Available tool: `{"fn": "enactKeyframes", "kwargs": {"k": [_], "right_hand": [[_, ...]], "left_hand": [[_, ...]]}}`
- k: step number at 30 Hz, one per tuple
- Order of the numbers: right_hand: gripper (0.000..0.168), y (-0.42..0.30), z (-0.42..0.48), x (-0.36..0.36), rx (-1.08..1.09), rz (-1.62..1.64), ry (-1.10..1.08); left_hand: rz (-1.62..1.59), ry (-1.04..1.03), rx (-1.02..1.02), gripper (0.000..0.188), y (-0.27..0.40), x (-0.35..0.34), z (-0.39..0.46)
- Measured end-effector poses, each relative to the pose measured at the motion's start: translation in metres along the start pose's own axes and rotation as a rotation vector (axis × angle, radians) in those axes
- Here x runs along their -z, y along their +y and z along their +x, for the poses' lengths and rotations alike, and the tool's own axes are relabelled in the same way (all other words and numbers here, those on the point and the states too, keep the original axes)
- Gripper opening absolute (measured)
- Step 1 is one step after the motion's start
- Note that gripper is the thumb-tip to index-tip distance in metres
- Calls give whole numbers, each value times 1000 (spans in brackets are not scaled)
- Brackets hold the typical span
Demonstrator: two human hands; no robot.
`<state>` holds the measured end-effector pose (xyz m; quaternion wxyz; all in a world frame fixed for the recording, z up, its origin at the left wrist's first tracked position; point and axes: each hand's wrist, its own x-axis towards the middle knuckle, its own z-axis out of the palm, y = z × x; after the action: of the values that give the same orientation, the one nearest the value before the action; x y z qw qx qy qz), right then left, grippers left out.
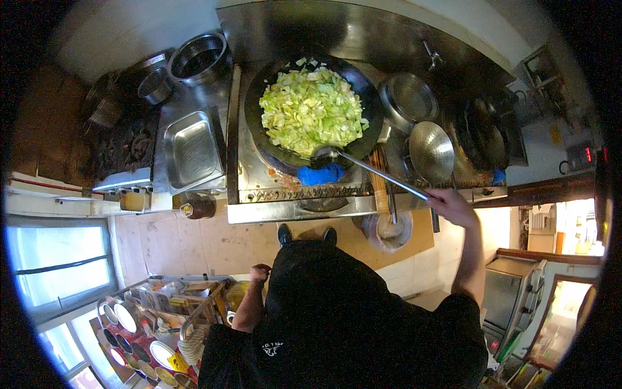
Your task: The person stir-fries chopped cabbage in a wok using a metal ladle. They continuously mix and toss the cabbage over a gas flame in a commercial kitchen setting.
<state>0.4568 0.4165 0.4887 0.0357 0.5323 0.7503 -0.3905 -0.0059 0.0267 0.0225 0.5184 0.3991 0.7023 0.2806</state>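
Note:
My right hand (pixel 449 206) is closed around the handle of a long metal ladle (pixel 384 175). The ladle's bowl rests at the near edge of a heap of chopped green cabbage-like vegetable (pixel 313 109), which fills much of a large dark wok (pixel 371 114) on the steel range. A blue cloth (pixel 320 174) lies at the wok's near rim. My left hand (pixel 260 273) hangs by my left side, away from the range, with its fingers curled; whether it holds anything small cannot be made out.
A perforated skimmer (pixel 431 148) and a round metal pan (pixel 413 99) are right of the wok. A bamboo wok brush (pixel 379 192) lies across the range's front edge, above a bucket (pixel 388 231). At left are a rectangular steel tray (pixel 192 150), a deep pot (pixel 199 58) and a grill (pixel 126 150).

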Motion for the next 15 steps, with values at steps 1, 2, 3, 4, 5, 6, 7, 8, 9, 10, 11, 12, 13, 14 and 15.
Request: {"fn": "enactKeyframes", "kwargs": {"k": [1,2,3,4,5,6,7,8,9,10,11,12,13,14,15], "right_hand": [[33,9,23,-18,84,-108,59],[33,7,47,-37,112,-144,127],[34,0,73,-58,137,-180,200],[35,-7,95,-83,-46,-107,240],[37,-28,110,-99,84,-142,330],[41,-45,133,-122,-136,-163,304],[43,-35,151,-147,7,-219,418],[46,-26,168,-171,148,-303,541],[48,-16,185,-194,272,-404,667],[46,-26,175,-182,118,-206,448],[45,-42,157,-160,-28,-10,224],[42,-36,141,-137,-11,12,170],[38,-10,129,-121,52,-17,228],[35,-8,112,-105,33,-105,257],[36,2,107,-101,52,-218,342]], "left_hand": [[-86,18,54,21,13,-2,-2],[-104,19,54,21,12,0,-3],[-120,20,52,22,12,4,-3],[-75,-2,-5,22,-2,6,0],[-39,-16,-33,21,-13,4,4],[3,-39,-65,21,-22,4,9],[45,-59,-66,21,-26,6,15],[81,-77,-69,20,-29,7,20],[711,-135,-239,19,-24,6,29],[456,-127,-50,20,-39,9,31],[200,-109,129,22,-55,12,34],[59,-16,96,23,-60,11,37],[-850,-160,299,23,-31,9,42],[-882,-129,270,23,-28,9,35],[-914,-109,233,23,-26,7,34]]}}
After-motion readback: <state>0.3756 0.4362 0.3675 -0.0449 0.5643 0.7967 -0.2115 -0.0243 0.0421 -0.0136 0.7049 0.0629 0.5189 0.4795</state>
